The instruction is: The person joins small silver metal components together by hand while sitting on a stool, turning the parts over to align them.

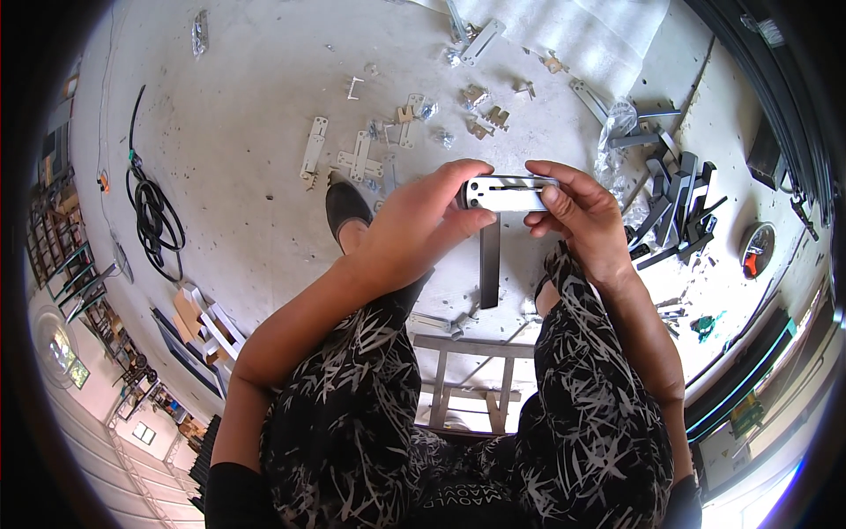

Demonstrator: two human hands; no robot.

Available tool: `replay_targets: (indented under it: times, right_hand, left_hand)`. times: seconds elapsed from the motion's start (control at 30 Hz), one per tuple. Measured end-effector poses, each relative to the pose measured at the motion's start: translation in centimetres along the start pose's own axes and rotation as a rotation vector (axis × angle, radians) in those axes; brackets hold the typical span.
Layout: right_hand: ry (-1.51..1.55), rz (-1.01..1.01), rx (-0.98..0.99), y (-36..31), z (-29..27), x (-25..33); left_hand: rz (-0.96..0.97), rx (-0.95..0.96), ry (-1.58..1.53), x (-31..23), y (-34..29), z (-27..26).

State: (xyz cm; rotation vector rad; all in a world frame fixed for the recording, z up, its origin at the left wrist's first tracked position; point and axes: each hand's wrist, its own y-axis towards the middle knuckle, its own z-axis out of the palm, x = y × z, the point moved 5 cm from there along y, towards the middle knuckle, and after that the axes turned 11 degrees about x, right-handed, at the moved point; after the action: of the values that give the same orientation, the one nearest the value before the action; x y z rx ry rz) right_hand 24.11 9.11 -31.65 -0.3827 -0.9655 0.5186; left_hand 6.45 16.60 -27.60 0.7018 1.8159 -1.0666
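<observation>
In front of my knees I hold a silver, slotted metal plate [511, 196] level between both hands. My left hand [421, 216] pinches its left end between thumb and fingers, next to small round holes. At the other end my right hand [586, 216] grips it, with the thumb pressed on the face near the slot. A flat black bar [490, 269] extends from below the plate toward me; I cannot tell whether the two are joined. Beyond my hands, similar silver plates [359, 157] and small metal brackets [480, 122] lie on the floor.
Black bars [677, 203] are piled at the right, beside clear plastic wrapping [619, 119]. A coiled black cable [157, 216] lies at the left. White foam sheeting [599, 35] covers the far floor. Between my legs is a wooden frame [476, 348]; a round dish [756, 251] sits far right.
</observation>
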Motion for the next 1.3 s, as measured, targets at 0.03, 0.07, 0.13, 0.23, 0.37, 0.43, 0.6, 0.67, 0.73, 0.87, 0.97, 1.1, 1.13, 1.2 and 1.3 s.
replay_targets:
  times: [0.03, 0.07, 0.13, 0.23, 0.37, 0.43, 0.6, 0.67, 0.73, 0.87, 0.97, 1.1, 1.13, 1.2, 1.3]
  right_hand:
    - [-0.013, -0.007, -0.007, -0.1, 0.1, 0.3]
    - [-0.013, -0.007, -0.009, -0.2, 0.3, 0.4]
    - [-0.045, -0.005, -0.007, -0.4, 0.6, 0.6]
    - [-0.115, -0.066, 0.054, -0.9, 1.6, 1.7]
    - [-0.077, -0.08, 0.04, -1.2, 2.4, 1.8]
    - [-0.182, -0.188, -0.036, -1.4, 2.3, 2.0]
    - [-0.37, -0.326, -0.145, -1.5, 2.3, 1.9]
    - [-0.361, -0.355, -0.167, -1.5, 2.2, 1.8]
    - [-0.35, -0.304, -0.165, -1.5, 1.9, 1.5]
    - [-0.265, -0.265, -0.163, -1.4, 2.2, 1.6]
    - [-0.214, -0.234, -0.15, -1.2, 2.1, 1.3]
    - [-0.238, -0.175, -0.153, -1.4, 1.7, 1.2]
    - [-0.251, -0.155, -0.152, -1.4, 1.7, 1.1]
    - [-0.27, -0.15, -0.154, -1.3, 1.8, 1.0]
    - [-0.303, -0.134, -0.142, -1.3, 1.9, 1.0]
  left_hand:
    - [-0.007, -0.004, -0.004, 0.2, -0.1, 0.0]
    - [-0.006, -0.003, -0.005, 0.3, -0.2, 0.0]
    - [-0.074, -0.003, -0.026, 0.9, -0.5, 0.0]
    - [-0.062, -0.054, -0.243, 1.0, -0.7, -0.1]
    - [-0.04, -0.081, -0.274, 0.9, -0.3, -0.4]
    - [-0.104, -0.082, -0.209, 0.6, -0.2, -0.7]
    - [0.073, -0.341, -0.402, 1.4, 0.2, -0.4]
    - [0.097, -0.389, -0.434, 1.4, 0.1, -0.7]
    - [0.014, -0.358, -0.316, 1.5, 0.0, -0.8]
    - [-0.009, -0.363, -0.325, 1.5, 0.1, -0.8]
    - [-0.022, -0.364, -0.379, 1.7, 0.0, -0.9]
    - [-0.056, -0.328, -0.517, 1.2, 0.2, -1.0]
    - [-0.049, -0.34, -0.553, 1.2, 0.2, -1.0]
    - [-0.053, -0.328, -0.577, 1.5, 0.1, -1.0]
    - [-0.061, -0.317, -0.598, 1.8, 0.1, -1.0]
